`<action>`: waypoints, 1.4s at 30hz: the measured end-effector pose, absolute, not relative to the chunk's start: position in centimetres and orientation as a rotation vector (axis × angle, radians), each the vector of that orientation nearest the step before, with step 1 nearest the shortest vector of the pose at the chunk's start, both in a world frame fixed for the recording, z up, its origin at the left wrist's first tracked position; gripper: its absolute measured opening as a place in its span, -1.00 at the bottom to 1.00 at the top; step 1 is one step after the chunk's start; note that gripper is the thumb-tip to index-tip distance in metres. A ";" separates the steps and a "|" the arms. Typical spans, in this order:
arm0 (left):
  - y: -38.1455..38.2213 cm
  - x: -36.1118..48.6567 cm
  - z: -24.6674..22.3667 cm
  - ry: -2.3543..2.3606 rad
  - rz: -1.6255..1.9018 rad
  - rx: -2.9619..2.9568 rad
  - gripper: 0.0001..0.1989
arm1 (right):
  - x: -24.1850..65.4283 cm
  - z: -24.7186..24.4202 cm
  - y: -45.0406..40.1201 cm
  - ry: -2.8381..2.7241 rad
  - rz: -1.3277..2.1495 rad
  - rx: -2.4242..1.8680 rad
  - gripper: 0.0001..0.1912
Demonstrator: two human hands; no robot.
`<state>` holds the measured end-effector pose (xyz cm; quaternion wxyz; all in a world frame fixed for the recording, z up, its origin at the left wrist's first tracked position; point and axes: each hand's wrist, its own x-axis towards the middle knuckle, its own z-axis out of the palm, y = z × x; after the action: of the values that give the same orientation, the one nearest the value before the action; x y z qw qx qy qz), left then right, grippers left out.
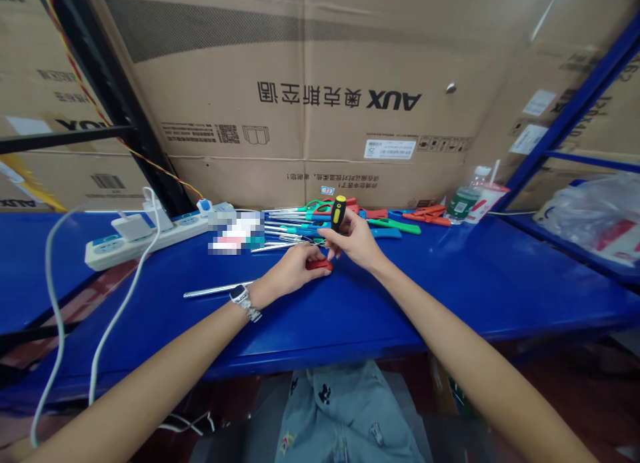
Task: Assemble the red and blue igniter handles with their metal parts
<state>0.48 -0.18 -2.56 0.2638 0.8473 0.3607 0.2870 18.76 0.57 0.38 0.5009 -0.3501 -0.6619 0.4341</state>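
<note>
Near the middle of the blue table, my left hand (296,269) is closed on a red handle (319,265), from which a silver rod (215,290) seems to run left beneath my wrist. My right hand (356,241) is closed around a yellow-and-black screwdriver (339,213), its handle upright and its tip by the red handle. Whether the tip touches the red part is hidden by my fingers. Just behind both hands lies a pile of silver rods with blue and green handles (393,225). Orange-red handles (430,215) lie at the pile's right end.
A white power strip (150,239) with plugs and cables stands on the left. At the back right are a water bottle (463,199) and a cup (486,201) with a straw. A large cardboard box (320,143) rises behind the blue table (450,283).
</note>
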 end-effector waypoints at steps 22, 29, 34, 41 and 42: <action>0.1 0.2 -2.6 0.997 0.756 2.334 -0.80 | 20.8 1.4 0.8 -1.700 1.371 -0.718 -0.49; 0.0 0.3 -2.5 0.993 0.728 2.312 -0.79 | 18.6 0.5 1.1 -1.586 1.101 -0.831 -0.44; 0.2 0.4 -2.6 0.975 0.736 2.304 -0.80 | 18.9 0.9 0.4 -1.622 1.219 -0.778 -0.48; -0.1 0.6 -2.3 0.928 0.758 2.292 -0.86 | 19.7 1.0 0.8 -1.693 1.255 -0.754 -0.47; -0.2 0.6 -2.2 0.920 0.750 2.280 -0.87 | 19.3 0.7 0.9 -1.644 1.189 -0.783 -0.43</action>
<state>0.62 -0.19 -2.23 0.2819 0.8510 0.3435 0.2799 19.27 0.90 0.66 0.4647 -0.3187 -0.6694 0.4842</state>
